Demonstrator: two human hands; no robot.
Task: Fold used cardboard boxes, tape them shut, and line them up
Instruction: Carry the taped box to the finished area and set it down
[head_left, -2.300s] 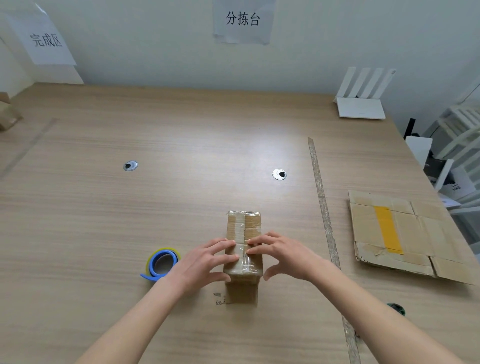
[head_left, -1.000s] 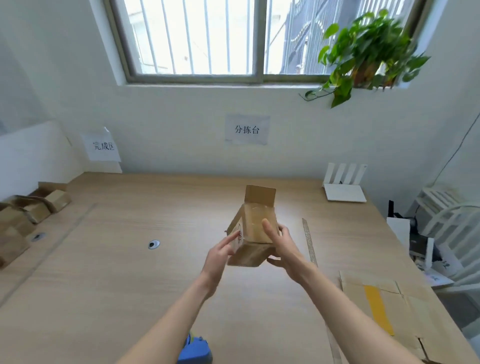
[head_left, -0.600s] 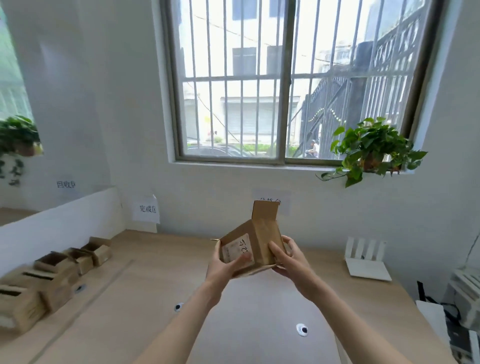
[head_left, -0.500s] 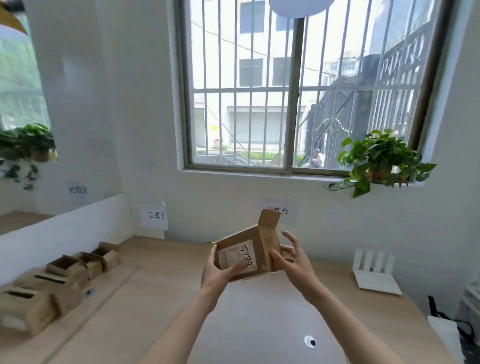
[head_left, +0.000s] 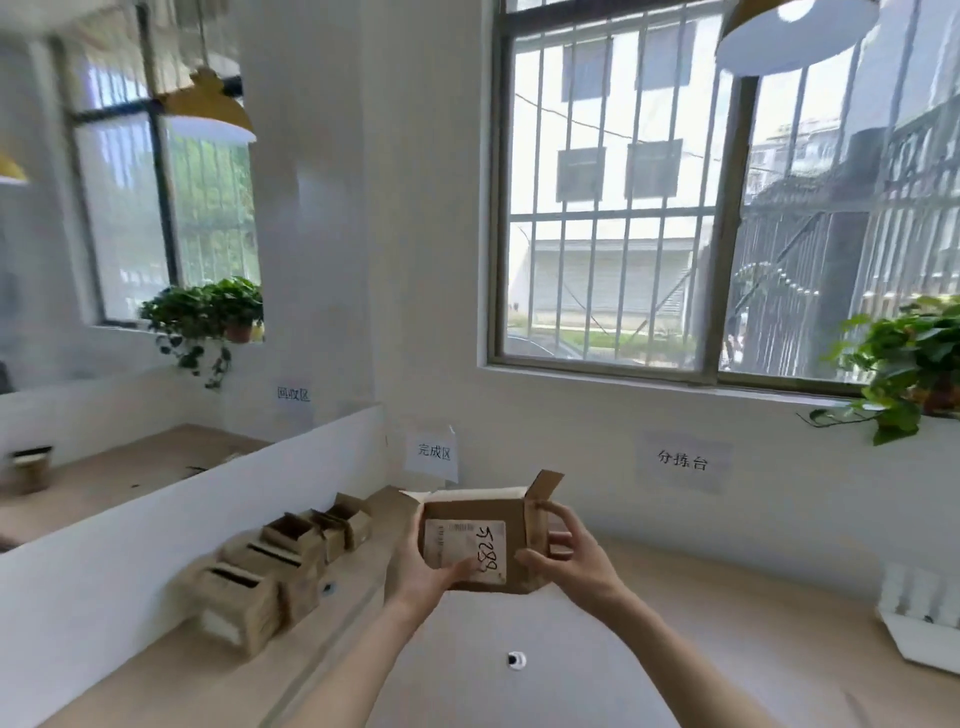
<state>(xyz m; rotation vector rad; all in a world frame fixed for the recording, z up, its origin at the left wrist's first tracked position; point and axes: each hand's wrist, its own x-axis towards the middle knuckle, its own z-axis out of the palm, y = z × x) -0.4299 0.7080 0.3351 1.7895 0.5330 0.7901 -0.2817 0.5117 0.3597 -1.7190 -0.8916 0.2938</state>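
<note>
A wooden bench (head_left: 675, 649) stretched below a barred window (head_left: 623, 208). Finished boxes (head_left: 270, 566) sat in a row at its left edge. Above the bench, the left hand (head_left: 423, 569) and right hand (head_left: 574, 558) gripped a small cardboard box (head_left: 483, 540), flap open.

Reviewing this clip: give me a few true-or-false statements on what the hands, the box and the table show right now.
1. Both hands hold the cardboard box in the air. True: the left hand and the right hand grip its two sides above the table.
2. The box carries a white label with handwritten digits. True.
3. Every flap of the held box is taped flat. False: one flap sticks up at its upper right corner.
4. The row of boxes stands along the table's right edge. False: it stands at the left, by the low white wall.
5. A roll of tape rests on the held box. False: none shows.
</note>
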